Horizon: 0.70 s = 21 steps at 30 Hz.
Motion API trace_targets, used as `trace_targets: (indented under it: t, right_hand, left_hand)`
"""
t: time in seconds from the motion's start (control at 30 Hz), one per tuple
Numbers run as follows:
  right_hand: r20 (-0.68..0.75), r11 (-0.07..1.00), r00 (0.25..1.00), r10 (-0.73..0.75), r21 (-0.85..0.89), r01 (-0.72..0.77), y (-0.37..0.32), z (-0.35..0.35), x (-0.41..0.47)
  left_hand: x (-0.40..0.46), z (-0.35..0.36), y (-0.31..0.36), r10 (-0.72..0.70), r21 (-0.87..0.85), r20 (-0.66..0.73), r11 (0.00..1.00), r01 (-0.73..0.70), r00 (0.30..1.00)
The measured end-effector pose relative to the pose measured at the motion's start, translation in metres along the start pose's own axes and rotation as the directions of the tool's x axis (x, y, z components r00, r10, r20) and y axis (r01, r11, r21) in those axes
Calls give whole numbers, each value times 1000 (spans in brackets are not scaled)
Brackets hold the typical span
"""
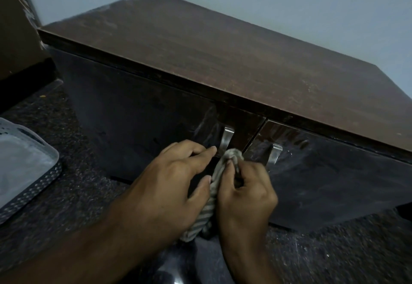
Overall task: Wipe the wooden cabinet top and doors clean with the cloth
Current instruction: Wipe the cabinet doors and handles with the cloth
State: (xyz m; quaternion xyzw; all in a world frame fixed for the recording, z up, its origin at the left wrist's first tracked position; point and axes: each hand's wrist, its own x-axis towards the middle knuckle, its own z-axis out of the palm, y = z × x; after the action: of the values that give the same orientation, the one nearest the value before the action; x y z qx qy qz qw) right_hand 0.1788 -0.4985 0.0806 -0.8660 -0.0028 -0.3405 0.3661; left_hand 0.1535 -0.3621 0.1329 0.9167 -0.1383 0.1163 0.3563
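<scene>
A plastic tub (pixel 24 163) sits on the floor at the far left, cut off by the edge of view; it looks pale and translucent with a patterned dark band round its base, and what it holds I cannot tell.

The cloth (pixel 215 185) is a striped grey and off-white rag, bunched into a rope-like twist. It runs from just below the left door's handle (pixel 227 138) down between the two hands, its loose end hanging near the floor in front of the cabinet (pixel 223 60).

The right hand (pixel 247 196) is closed around the upper part of the cloth, fingers curled tight over it, pressing the bunched tip against the door edge near where the two doors meet. The left hand (pixel 171 185) is loosely spread beside it, fingers stretched toward the left door (pixel 133 123), thumb touching the cloth, not clearly gripping it.

The cabinet is low, with a flat reddish-brown wood-grain top that shows pale dusty smears towards its back corner. The doors are darker and glossy, with streaky marks near the handles. The right door (pixel 334 172) has its own handle (pixel 275 153); both are bent metal strips, dull silver. The floor (pixel 78 183) is dark speckled stone.
</scene>
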Motion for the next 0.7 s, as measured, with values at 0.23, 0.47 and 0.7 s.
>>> trace_targets:
  t: [0.23, 0.47, 0.7]
  right_hand:
    - [113, 999, 994, -2, 54, -4, 1, 13, -8]
    - [90, 992, 996, -20, 123, 9, -2, 14, -9]
    - [110, 965, 960, -258, -27, 262, 0, 12, -16]
  left_hand:
    - [-3, -2, -3, -55, -1, -34, 998, 55, 998]
    - [-4, -3, -1, -74, 1, -26, 997, 74, 997]
    - [-4, -7, -5, -104, 25, -45, 994, 105, 994]
